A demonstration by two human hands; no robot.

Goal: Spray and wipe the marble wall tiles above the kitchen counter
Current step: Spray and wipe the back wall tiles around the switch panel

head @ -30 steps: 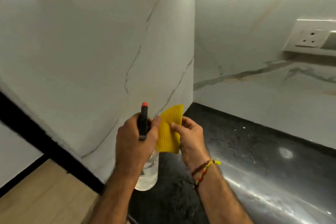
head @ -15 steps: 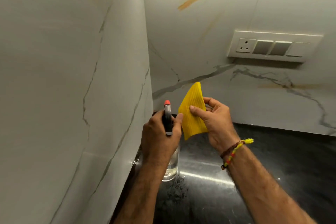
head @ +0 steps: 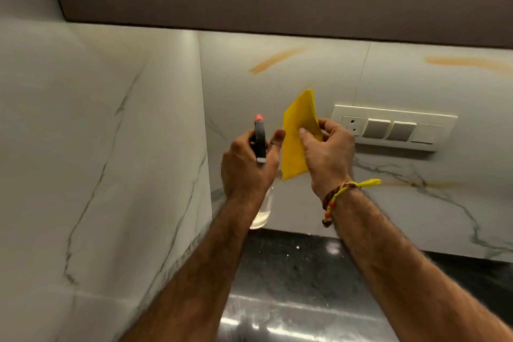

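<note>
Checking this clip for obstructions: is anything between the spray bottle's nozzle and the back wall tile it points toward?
Nothing visible. The left hand holds the spray bottle with its red nozzle toward the back wall tile. The yellow cloth, held in the right hand, sits just right of the nozzle, not in front. The switch panel lies further right.

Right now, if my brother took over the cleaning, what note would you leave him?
Left hand: gripping the spray bottle, nozzle toward the back wall.
Right hand: pinching the folded yellow cloth, held up off the wall.
Done: I can't tell that anything is sprayed or wiped yet.
Left: spray and wipe the tiles; orange streaks show high up. Go carefully near the switch panel.
</note>
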